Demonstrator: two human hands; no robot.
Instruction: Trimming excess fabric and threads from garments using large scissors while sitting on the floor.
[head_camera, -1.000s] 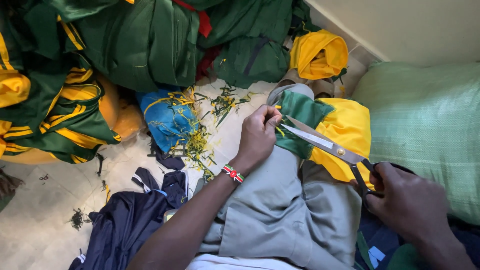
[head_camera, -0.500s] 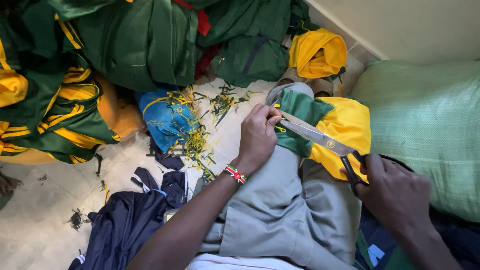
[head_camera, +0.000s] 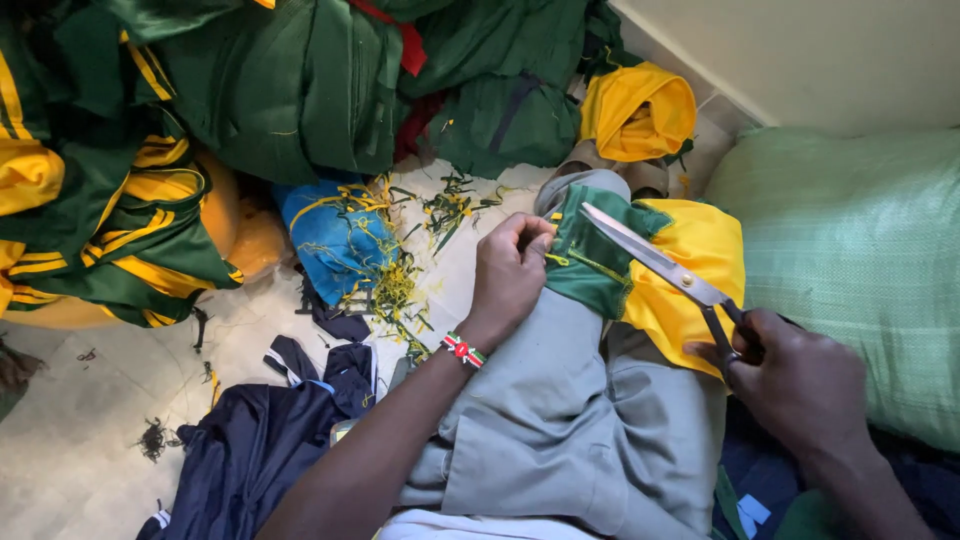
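Behind you, a heap of dark green and yellow-striped garments (head_camera: 280, 90) fills the floor, with a pale green woven sack (head_camera: 850, 260) at your right side and a crumpled blue cloth (head_camera: 335, 240) strewn with thread clippings beyond your knee. Across your grey-trousered leg (head_camera: 560, 420) lies the green and yellow fabric piece (head_camera: 650, 270), its yellow half draping towards the sack. Your left hand (head_camera: 510, 275), a beaded band at the wrist, pinches the green edge of the piece closed between fingers and thumb, keeping it taut. Your right hand (head_camera: 790, 380) is curled tight through the black handles of the long steel scissors (head_camera: 660, 262). The blades run on a slant, long axis from the handles at lower right to the tips at upper left, pointing at your left fingers and lying nearly closed over the green cloth. The trimming step looks to be in hand; the next snip calls for care, since the tips sit just beside your fingertips.
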